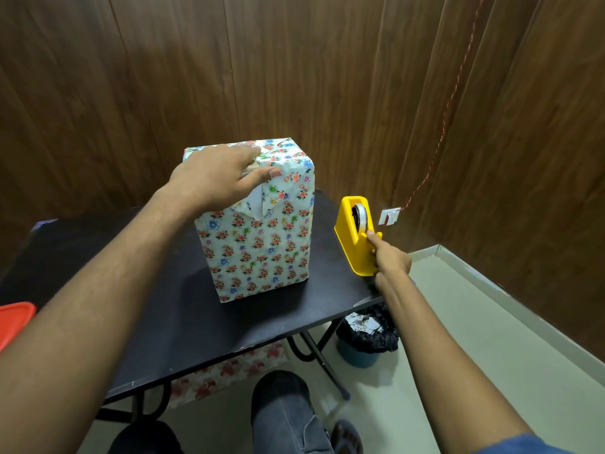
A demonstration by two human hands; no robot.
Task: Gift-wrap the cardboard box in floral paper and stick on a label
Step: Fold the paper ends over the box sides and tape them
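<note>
My knees (pixel 284 417) sit nearest, in grey trousers, with a sheet of floral paper (pixel 226 371) on the floor under the surface (pixel 157 322). A red lid (pixel 14 322) shows at the left edge, and a bin (pixel 366 339) lined with a black bag stands beside the surface's leg. My right hand (pixel 389 260) reaches to the surface's right edge, its grip closed on the front of the yellow dispenser (pixel 355 234), thumb up by the tape roll (pixel 360 216). The box (pixel 262 244) stands upright mid-surface, wrapped in floral paper, with a loose white-backed flap (pixel 257 204) hanging near its top. My left hand (pixel 212 175) lies flat on top of the box, fingers straight, pressing the folded paper down. Behind are wood wall panels (pixel 294 60) and a red cord (pixel 438 142).
</note>
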